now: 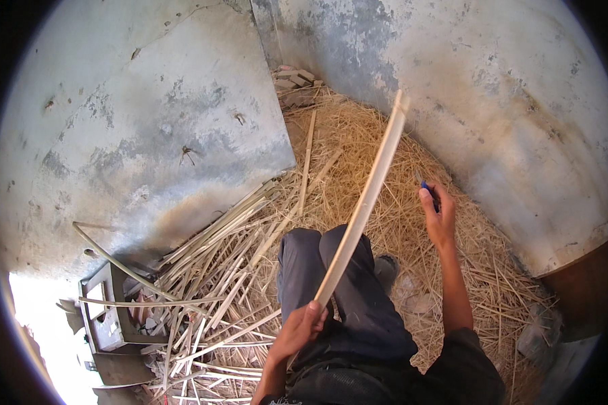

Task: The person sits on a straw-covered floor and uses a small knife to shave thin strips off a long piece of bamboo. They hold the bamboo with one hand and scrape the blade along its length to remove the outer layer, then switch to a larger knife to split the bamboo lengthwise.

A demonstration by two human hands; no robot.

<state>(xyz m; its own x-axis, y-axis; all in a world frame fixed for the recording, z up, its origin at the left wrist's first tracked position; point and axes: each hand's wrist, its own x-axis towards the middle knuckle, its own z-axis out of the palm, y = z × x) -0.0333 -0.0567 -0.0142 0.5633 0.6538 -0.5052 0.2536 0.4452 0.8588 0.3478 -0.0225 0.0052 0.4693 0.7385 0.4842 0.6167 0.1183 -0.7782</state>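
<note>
**Desk:** Stained concrete walls (pixel 148 135) meet at a corner over a floor deep in straw-coloured shavings (pixel 358 155). What is the person doing?

**Photographer:** Seated, dark-trousered legs stretched forward, working one long pale bamboo strip (pixel 365 202). The left hand (pixel 302 327) is wrapped tight around its lower end by the left thigh; the strip rises on a slant across the knees, its tip up near the far wall. The right hand (pixel 439 216) is raised just beside the strip, apart from it, fingers closed on a small blue-handled tool (pixel 429 191), probably a knife, though the blade is too small to make out.

**Desk:** Which stage is this?

**Photographer:** By my reading, between paring strokes. The blade would next need to meet the strip's edge again while the left hand holds it steady.

**Desk:** Counts?

**Photographer:** One strip in hand, one tool, two hands. A heap of split bamboo lengths (pixel 223 297) lies to the left, too tangled to count. One grey box-like object (pixel 108 310) sits beside the heap, and a few broken bricks (pixel 294 84) lie in the corner.
</note>
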